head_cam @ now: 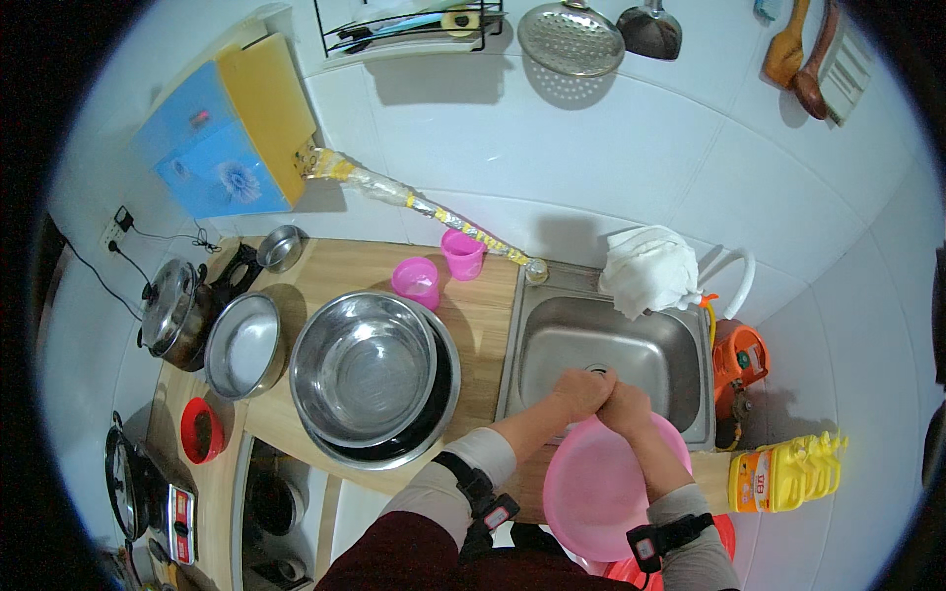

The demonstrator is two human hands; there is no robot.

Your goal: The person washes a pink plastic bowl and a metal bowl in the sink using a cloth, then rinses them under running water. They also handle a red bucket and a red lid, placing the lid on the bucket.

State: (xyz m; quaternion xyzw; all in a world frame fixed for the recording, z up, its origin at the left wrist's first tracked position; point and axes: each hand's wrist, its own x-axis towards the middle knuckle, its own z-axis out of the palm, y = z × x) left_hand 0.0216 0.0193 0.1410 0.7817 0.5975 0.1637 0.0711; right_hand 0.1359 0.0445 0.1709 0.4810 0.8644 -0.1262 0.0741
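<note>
Over the near part of the steel sink (628, 332), my left hand (584, 393) and my right hand (625, 406) press together, fingers curled inward. Whether anything is between them is hidden. A pink plastic basin (599, 495) sits just below the hands, partly under my right forearm. Behind the sink, a white cloth (650, 270) is draped in a bundle near the faucet area. Left of the sink are stacked stainless steel bowls (362, 369) and two pink plastic cups (416, 282) (463, 255).
Yellow detergent jugs (783, 473) and an orange gas cylinder (739, 354) stand to the right. Further left are a steel bowl (244, 346), a pot with a glass lid (171, 318) and a red cup (202, 431). A skimmer (570, 38) hangs on the wall.
</note>
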